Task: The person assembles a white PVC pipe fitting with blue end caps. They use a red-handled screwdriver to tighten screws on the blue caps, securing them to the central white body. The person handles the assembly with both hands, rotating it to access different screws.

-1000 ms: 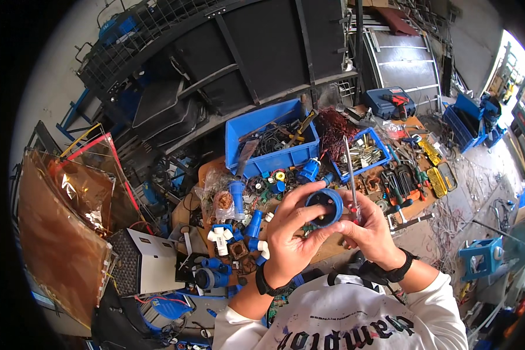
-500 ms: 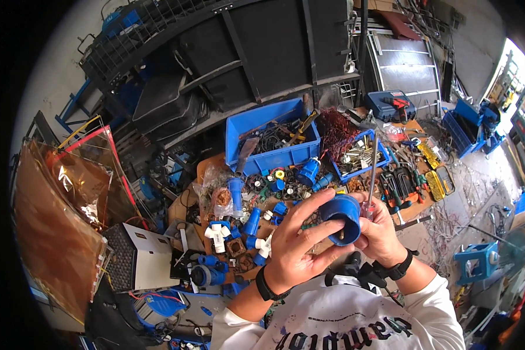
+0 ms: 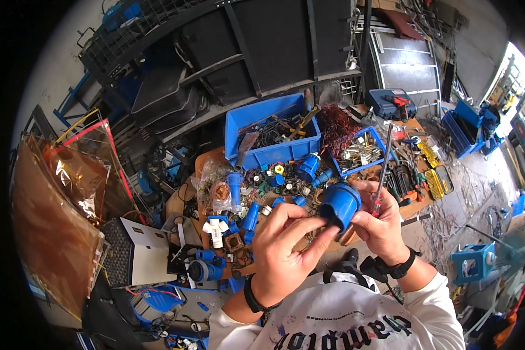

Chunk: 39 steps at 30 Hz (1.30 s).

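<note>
A blue cylindrical plastic housing (image 3: 339,204) is held up over the near side of the table, its open end tilted toward me. My left hand (image 3: 289,248) has its thumb and index finger closed on the lower rim. My right hand (image 3: 382,224) supports the housing's right side with its fingers. That same hand also grips a screwdriver (image 3: 385,166) by its clear and red handle, the shaft pointing up and away. Beyond the housing lie loose blue plastic parts (image 3: 251,216) and a white plastic fitting (image 3: 216,232).
A blue crate (image 3: 274,156) of tools and cables stands at the table's back, beside a small blue tray (image 3: 360,169) of metal pieces. Pliers and hex keys (image 3: 403,184) spread to the right. A white-and-black case (image 3: 143,251) sits on the left.
The housing has turned so more of its outer side shows. My left fingers have drawn out of its opening to the rim. The screwdriver has tipped slightly right.
</note>
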Tool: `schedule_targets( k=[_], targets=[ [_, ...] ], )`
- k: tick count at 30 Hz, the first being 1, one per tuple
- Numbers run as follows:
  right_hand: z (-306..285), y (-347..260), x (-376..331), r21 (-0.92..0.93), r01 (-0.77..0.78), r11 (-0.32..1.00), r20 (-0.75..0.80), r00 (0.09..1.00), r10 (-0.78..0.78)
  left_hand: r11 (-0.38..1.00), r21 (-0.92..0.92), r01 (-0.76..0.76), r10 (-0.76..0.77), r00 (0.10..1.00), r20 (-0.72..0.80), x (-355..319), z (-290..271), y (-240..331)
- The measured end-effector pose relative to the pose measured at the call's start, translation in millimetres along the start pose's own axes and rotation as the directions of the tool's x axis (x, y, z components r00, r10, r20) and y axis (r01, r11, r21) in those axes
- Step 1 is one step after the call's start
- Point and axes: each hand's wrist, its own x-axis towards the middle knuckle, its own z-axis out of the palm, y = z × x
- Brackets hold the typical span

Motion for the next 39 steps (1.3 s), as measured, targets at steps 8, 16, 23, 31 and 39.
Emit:
schedule_targets(
  k=[8,16,23,31,39],
  targets=[
    [8.4,-12.7,-2.0,-0.390,0.240,0.889,0.070,0.970,-0.232,0.945,-0.251,0.210,-0.202,0.978,0.058,-10.3,7.5,-15.4],
    [12.1,-21.8,-0.1,-0.552,0.413,0.724,0.262,0.910,-0.320,0.725,-0.605,0.330,-0.320,0.939,0.129,-20.8,19.6,-37.0],
    [17.5,-25.0,3.5,-0.599,0.573,0.560,0.383,0.818,-0.429,0.776,-0.527,0.347,-0.314,0.937,0.153,-23.4,24.9,-46.8],
    [20.9,-23.4,5.8,-0.568,0.563,0.600,0.364,0.826,-0.431,0.646,-0.701,0.304,-0.285,0.947,0.147,-29.0,32.0,-60.7],
    [18.5,-25.7,1.7,-0.587,0.447,0.676,0.324,0.894,-0.309,0.650,-0.659,0.378,-0.246,0.925,0.288,-37.5,29.8,-68.4]
  ],
)
